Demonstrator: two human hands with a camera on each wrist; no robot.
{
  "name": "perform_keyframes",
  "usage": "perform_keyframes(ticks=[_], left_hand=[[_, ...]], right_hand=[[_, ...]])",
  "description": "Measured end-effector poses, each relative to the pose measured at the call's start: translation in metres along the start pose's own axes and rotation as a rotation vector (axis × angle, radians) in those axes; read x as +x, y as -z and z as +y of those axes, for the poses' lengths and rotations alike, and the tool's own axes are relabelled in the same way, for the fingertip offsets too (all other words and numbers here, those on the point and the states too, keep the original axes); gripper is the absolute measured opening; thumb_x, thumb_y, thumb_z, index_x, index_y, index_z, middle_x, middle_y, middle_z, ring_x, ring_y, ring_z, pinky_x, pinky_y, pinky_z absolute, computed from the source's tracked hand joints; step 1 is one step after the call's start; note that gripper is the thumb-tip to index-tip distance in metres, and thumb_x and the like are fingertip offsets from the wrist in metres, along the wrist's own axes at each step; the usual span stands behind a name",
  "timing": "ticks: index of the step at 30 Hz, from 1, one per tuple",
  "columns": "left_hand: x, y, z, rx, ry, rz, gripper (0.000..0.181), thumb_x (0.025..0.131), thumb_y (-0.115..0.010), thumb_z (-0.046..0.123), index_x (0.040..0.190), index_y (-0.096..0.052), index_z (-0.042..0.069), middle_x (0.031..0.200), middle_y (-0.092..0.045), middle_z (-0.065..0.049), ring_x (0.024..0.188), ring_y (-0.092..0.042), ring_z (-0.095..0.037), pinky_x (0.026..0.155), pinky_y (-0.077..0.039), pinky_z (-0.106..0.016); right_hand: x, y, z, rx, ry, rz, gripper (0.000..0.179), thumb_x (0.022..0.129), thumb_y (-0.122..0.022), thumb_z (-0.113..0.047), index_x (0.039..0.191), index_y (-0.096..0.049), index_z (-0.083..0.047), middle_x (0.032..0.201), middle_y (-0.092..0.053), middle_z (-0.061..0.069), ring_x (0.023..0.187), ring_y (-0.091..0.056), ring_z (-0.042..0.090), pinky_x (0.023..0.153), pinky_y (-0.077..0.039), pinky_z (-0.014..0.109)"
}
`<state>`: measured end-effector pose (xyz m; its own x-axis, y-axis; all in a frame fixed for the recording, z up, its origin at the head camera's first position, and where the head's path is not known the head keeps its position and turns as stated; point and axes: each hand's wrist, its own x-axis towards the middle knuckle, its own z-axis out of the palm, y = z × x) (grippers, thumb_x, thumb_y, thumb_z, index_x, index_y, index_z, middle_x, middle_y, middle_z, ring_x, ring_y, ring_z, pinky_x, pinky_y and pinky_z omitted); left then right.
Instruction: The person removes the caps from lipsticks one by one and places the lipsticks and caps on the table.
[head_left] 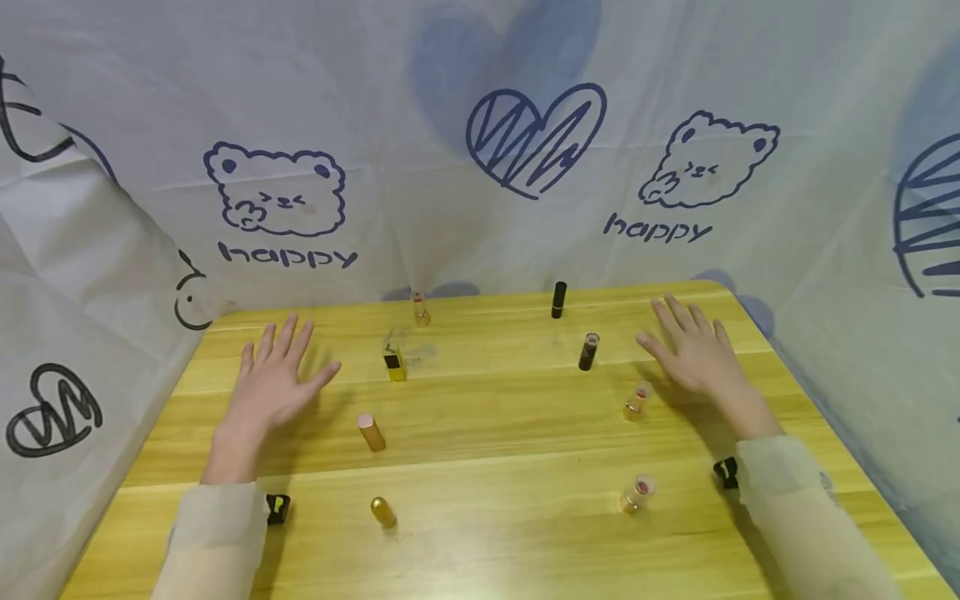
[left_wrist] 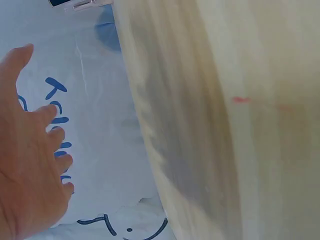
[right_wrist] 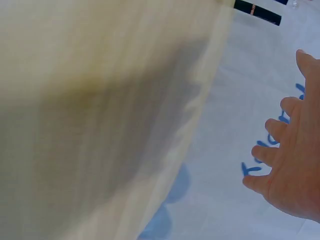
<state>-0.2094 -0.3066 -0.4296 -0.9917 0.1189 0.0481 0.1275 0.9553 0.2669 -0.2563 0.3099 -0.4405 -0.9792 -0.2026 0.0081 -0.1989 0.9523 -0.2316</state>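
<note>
Both grips wide and empty: left hand (head_left: 273, 383) and right hand (head_left: 693, 350) flat above bench (head_left: 495, 533). Lipsticks scattered, uncollected; nearest, tan tube (head_left: 371, 432) and open clear tube (head_left: 637, 401). Nothing begun.

Wooden table w/ printed sheet backdrop

Light yellow wood-grain table (head_left: 525, 533), planks running left-right, rounded far-right corner. White fabric sheet (head_left: 420, 100) hangs behind & wraps both sides, creased. Navy line prints on it: bears (head_left: 276, 190) w/ "happy" under each, scribbled heart (head_left: 534, 137) at centre, partial hearts at the edges. Faint blue blotches show thru the cloth. Even, soft light; weak shadows on the tabletop.
</note>
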Motion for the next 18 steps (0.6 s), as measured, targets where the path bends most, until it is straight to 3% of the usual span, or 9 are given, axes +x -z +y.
perform_keyframes(ticks=[11, 18], left_hand=[[0.028, 0.004, 0.008, -0.072, -0.152, 0.017, 0.086, 0.105, -0.041, 0.064, 0.169, -0.004, 0.020, 0.175, 0.003, -0.008, 0.158, -0.001, -0.044, 0.126, 0.002, -0.065], [0.048, 0.006, 0.012, -0.132, -0.213, -0.003, 0.083, 0.106, -0.044, 0.060, 0.169, -0.007, 0.021, 0.175, 0.000, -0.006, 0.159, -0.005, -0.042, 0.126, -0.004, -0.064]], right_hand=[[0.016, 0.029, -0.036, 0.027, 0.140, 0.045, 0.078, 0.110, -0.033, -0.059, 0.168, -0.010, -0.012, 0.173, -0.009, 0.019, 0.155, -0.012, 0.051, 0.124, -0.008, 0.068], [0.030, 0.050, -0.067, 0.030, 0.228, 0.023, 0.077, 0.109, -0.037, -0.058, 0.168, -0.013, -0.015, 0.174, -0.011, 0.015, 0.157, -0.013, 0.045, 0.126, -0.011, 0.066]])
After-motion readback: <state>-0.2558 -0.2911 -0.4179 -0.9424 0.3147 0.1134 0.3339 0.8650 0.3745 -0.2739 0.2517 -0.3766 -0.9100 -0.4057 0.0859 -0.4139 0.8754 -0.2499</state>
